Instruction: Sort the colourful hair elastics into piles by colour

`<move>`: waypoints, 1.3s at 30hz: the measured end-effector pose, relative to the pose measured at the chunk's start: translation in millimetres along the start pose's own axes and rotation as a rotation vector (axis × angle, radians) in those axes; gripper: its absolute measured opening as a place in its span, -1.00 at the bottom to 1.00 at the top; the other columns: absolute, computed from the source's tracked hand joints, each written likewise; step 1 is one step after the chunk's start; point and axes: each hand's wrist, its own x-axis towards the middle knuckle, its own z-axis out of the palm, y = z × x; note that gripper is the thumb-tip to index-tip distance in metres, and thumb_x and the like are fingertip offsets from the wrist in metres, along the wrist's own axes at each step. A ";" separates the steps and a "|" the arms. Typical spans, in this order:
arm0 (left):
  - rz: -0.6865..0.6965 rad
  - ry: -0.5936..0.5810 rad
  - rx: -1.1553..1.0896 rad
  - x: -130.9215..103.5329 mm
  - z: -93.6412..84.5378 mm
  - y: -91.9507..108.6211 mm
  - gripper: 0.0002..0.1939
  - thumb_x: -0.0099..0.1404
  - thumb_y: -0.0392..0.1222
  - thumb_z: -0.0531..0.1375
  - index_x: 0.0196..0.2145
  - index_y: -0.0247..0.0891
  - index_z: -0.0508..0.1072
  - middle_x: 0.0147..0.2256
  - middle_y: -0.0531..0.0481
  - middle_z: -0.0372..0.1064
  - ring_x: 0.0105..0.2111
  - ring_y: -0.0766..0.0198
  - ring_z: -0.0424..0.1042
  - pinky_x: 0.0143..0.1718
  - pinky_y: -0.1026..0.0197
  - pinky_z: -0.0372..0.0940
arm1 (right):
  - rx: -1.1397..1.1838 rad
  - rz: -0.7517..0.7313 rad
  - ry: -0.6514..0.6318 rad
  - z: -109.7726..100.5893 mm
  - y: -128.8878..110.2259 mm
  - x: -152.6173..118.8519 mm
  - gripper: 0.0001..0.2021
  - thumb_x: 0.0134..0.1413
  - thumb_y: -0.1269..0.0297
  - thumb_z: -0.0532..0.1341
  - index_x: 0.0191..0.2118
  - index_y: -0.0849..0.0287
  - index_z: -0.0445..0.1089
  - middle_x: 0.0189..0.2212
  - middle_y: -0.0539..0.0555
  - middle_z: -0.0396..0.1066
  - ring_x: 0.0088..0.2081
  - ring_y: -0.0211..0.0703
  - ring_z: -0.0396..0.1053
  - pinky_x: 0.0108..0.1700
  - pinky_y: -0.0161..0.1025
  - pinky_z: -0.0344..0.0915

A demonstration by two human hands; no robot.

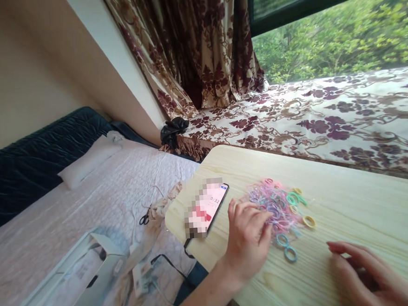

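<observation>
A loose pile of thin pastel bands and rings (279,208) in pink, purple, green and blue lies on the pale wooden table (350,203). My left hand (249,233) is at the left side of the pile, its fingers bent and touching the bands; whether it grips one is hidden. Two blue rings (290,254) and a yellow ring (309,221) lie at the pile's edge. My right hand (366,272) is at the lower right, apart from the pile, with its fingers curved, thumb and forefinger apart, and nothing visible between them.
A phone (211,204) with a lit screen lies left of my left hand. Beyond the table's left edge is a bed (128,172) with a pillow (89,163), an open white box (90,277), scissors (144,219) and cables. A floral-covered window ledge (309,117) runs behind the table.
</observation>
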 end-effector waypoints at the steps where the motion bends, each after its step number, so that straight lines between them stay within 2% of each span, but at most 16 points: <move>1: -0.009 0.000 0.025 -2.3 -3.3 3.1 -0.70 0.27 -0.37 0.20 -0.06 -0.12 0.45 -0.19 0.04 0.51 0.01 0.15 0.38 0.27 -0.17 0.00 | 0.008 -0.003 -0.022 -0.3 -0.9 1.3 -0.76 -0.02 0.03 0.19 -0.29 0.03 0.46 -0.36 0.06 0.51 -0.49 -0.17 0.42 -0.38 -0.22 0.44; 3: -0.019 0.009 0.067 -7.8 -9.7 9.6 -0.65 0.26 -0.39 0.21 -0.01 -0.13 0.44 -0.14 -0.01 0.48 0.06 0.10 0.35 0.25 -0.22 0.02 | 0.016 0.004 -0.039 -1.0 -2.4 2.6 -0.74 0.00 0.03 0.16 -0.28 0.04 0.47 -0.38 0.06 0.51 -0.54 -0.20 0.39 -0.43 -0.23 0.40; 7: -0.025 0.030 0.123 -20.2 -18.1 23.9 -0.72 0.28 -0.40 0.16 -0.10 -0.14 0.48 -0.15 -0.03 0.46 0.09 0.07 0.32 0.25 -0.26 0.01 | 0.002 0.006 -0.015 -1.5 -8.3 1.9 -0.71 0.03 0.03 0.09 -0.30 0.06 0.46 -0.36 0.07 0.52 -0.55 -0.23 0.38 -0.46 -0.26 0.37; 11: -0.019 0.032 0.143 -30.9 -17.4 37.2 -0.72 0.26 -0.44 0.15 -0.16 -0.14 0.49 -0.20 -0.01 0.45 0.08 0.05 0.33 0.25 -0.31 0.01 | -0.021 -0.010 0.002 -2.2 -15.4 1.3 -0.68 0.01 0.03 0.05 -0.34 0.08 0.45 -0.36 0.09 0.53 -0.53 -0.20 0.42 -0.43 -0.24 0.40; 15: 0.006 -0.003 0.152 -35.0 -15.1 42.5 -0.70 0.25 -0.46 0.15 -0.17 -0.10 0.49 -0.22 0.02 0.45 0.08 0.06 0.33 0.25 -0.33 -0.01 | -0.032 -0.028 0.012 -2.8 -17.5 1.3 -0.66 0.04 0.03 0.02 -0.33 0.09 0.45 -0.35 0.09 0.54 -0.50 -0.18 0.45 -0.42 -0.24 0.41; 22: 0.097 -0.078 0.166 -18.7 -19.8 33.8 -0.72 0.24 -0.45 0.16 -0.19 -0.12 0.49 -0.22 0.02 0.43 0.08 0.06 0.33 0.23 -0.33 0.04 | -0.027 -0.062 0.010 -1.0 -18.1 1.2 -0.70 0.04 0.06 0.06 -0.34 0.05 0.49 -0.34 0.07 0.55 -0.48 -0.16 0.48 -0.45 -0.24 0.38; 26: 0.120 -0.086 0.135 -9.9 -20.6 25.6 -0.73 0.27 -0.43 0.15 -0.17 -0.12 0.48 -0.22 0.01 0.43 0.09 0.06 0.32 0.25 -0.32 0.02 | -0.017 -0.130 -0.092 2.7 -18.6 -6.1 -0.69 0.14 0.07 0.07 -0.30 0.06 0.52 -0.27 0.11 0.53 -0.47 -0.19 0.48 -0.40 -0.25 0.40; 29: 0.118 -0.096 0.101 -9.7 -19.2 19.6 -0.75 0.29 -0.43 0.13 -0.19 -0.13 0.48 -0.22 0.00 0.43 0.09 0.05 0.32 0.25 -0.34 0.00 | -0.056 -0.198 -0.199 10.2 -21.0 -15.5 -0.71 0.22 0.11 0.07 -0.24 0.05 0.52 -0.24 0.10 0.50 -0.38 -0.20 0.49 -0.32 -0.27 0.41; 31: 0.119 -0.101 0.079 -11.1 -17.8 16.9 -0.75 0.30 -0.43 0.12 -0.18 -0.13 0.48 -0.21 -0.01 0.43 0.10 0.05 0.32 0.25 -0.35 0.00 | -0.115 -0.240 -0.218 16.4 -25.2 -20.8 -0.73 0.26 0.15 0.06 -0.21 0.04 0.51 -0.23 0.09 0.49 -0.32 -0.19 0.49 -0.28 -0.28 0.39; 34: 0.127 -0.096 0.061 -12.2 -15.9 14.0 -0.73 0.31 -0.43 0.12 -0.16 -0.12 0.47 -0.20 0.00 0.43 0.10 0.05 0.32 0.25 -0.34 0.02 | -0.285 -0.335 -0.163 22.9 -35.9 -23.9 -0.75 0.27 0.29 0.04 -0.24 0.04 0.48 -0.29 0.05 0.47 -0.34 -0.21 0.47 -0.31 -0.30 0.36; 36: 0.142 -0.093 0.052 -11.4 -15.6 11.4 -0.74 0.31 -0.43 0.11 -0.16 -0.13 0.47 -0.21 -0.01 0.43 0.09 0.05 0.33 0.24 -0.33 0.04 | -0.418 -0.392 -0.165 24.2 -44.4 -22.9 -0.80 0.21 0.38 0.09 -0.32 0.06 0.45 -0.35 0.01 0.46 -0.37 -0.22 0.45 -0.35 -0.31 0.31; 39: 0.172 -0.086 0.035 -8.8 -16.0 5.8 -0.75 0.31 -0.43 0.12 -0.16 -0.14 0.47 -0.21 -0.02 0.43 0.06 0.05 0.34 0.22 -0.30 0.08 | -0.540 -0.402 -0.177 24.5 -53.7 -20.3 -0.81 0.10 0.50 0.16 -0.44 0.09 0.40 -0.42 0.00 0.44 -0.41 -0.22 0.41 -0.37 -0.31 0.25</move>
